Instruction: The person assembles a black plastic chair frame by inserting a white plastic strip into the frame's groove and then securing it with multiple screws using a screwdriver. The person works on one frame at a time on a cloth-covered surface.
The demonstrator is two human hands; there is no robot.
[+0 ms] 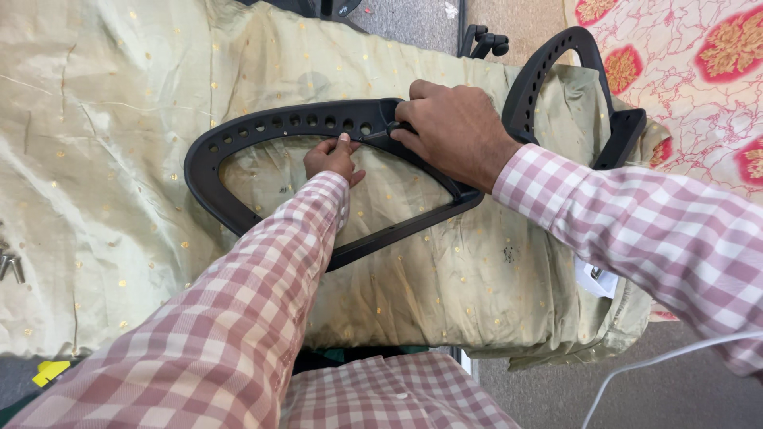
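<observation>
Black plastic chair armrest frame (238, 139), a curved loop with a row of holes along its upper arc, lies flat on a pale green gold-dotted cloth (103, 159) spread over the work surface. Left hand (332, 157) sits inside the loop, fingertips pinched against the inner edge of the upper arc, just below the last holes; it seems to steady or feed something small there, but what is between the fingers is too small to tell. Right hand (453, 131) is closed down over the frame's wider end, fingers curled around what looks like a short dark tool or fitting at the junction; the item itself is mostly hidden under the hand. Judgement: a fastening or fitting step at the armrest's mounting end is in hand, with both hands meeting at one spot. The next move likely calls for keeping the frame from sliding on the slick cloth while the right hand presses or turns. A second matching armrest frame (548, 71) lies near the right edge of the cloth, well apart from the hands. Metal hardware (9, 266) shows at far left.
</observation>
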